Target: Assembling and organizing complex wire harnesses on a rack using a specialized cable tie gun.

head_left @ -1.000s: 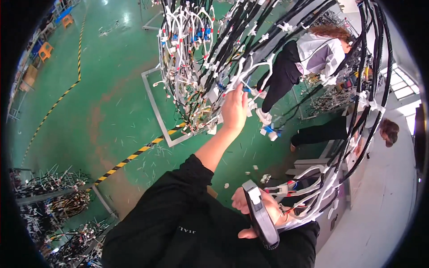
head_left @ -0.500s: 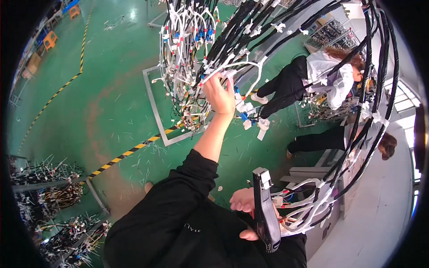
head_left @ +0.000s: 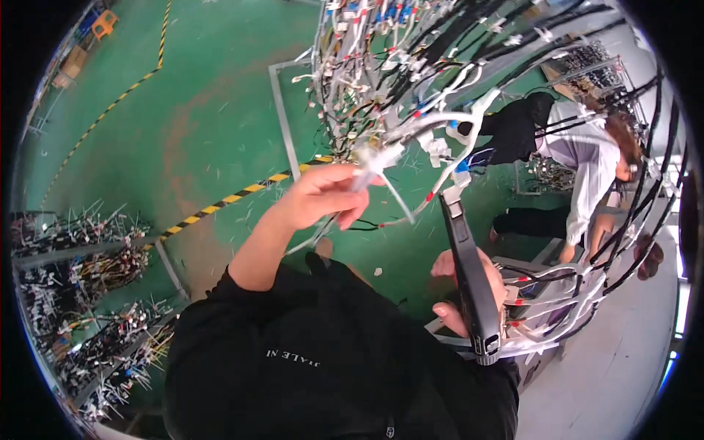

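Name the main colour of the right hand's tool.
The tool is mainly black, best seen in the head view.

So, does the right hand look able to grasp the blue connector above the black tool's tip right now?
Probably not: the right hand holds the black tool, so its grasp looks occupied, though the blue connector appears close to the tip.

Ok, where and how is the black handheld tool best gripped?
Probably around the middle of the black handheld tool, coming from the right. Its body is long and narrow, with the tip pointing away from the wearer's torso, so a mid-body grip should leave that end free. The right hand holds it this way: palm on that side, thumb and fingers showing to the left.
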`<state>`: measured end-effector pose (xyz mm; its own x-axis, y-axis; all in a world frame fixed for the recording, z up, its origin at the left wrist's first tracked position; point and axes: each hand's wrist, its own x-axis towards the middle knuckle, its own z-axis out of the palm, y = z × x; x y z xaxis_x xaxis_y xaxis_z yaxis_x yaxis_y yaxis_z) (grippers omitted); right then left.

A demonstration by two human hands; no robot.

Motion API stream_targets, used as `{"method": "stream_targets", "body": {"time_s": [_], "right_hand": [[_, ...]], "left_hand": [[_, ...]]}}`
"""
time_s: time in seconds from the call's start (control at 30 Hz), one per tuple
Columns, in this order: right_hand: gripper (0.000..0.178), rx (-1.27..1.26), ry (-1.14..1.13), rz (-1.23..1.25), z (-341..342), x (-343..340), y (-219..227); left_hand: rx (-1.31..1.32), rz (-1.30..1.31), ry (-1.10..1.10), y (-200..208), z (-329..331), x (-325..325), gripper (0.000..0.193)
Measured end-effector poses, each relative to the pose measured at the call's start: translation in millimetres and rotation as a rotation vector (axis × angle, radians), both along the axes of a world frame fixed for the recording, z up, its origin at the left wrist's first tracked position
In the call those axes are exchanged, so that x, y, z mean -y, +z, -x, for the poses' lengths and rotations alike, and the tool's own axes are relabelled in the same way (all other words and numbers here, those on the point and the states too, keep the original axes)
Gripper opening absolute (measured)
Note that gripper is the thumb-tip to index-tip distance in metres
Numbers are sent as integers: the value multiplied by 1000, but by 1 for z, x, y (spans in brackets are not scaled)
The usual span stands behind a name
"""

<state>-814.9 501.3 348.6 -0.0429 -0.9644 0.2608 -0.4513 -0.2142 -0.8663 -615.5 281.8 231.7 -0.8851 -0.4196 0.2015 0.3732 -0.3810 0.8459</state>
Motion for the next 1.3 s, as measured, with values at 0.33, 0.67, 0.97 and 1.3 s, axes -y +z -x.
{"method": "stream_targets", "body": {"time_s": [0.33,0.67,0.97,1.3], "right_hand": [[49,-217,67,-70,-44,30,11],[41,-253,60,72,-62,39,15],[30,-422,-74,11,-64,32,16],[39,-400,36,224,-84,21,-2]], "left_hand": [[212,366,412,52,-64,-23,41],[201,571,460,71,-81,-18,42],[311,533,314,72,-82,-6,43],[297,-16,-250,54,-125,21,46]]}}
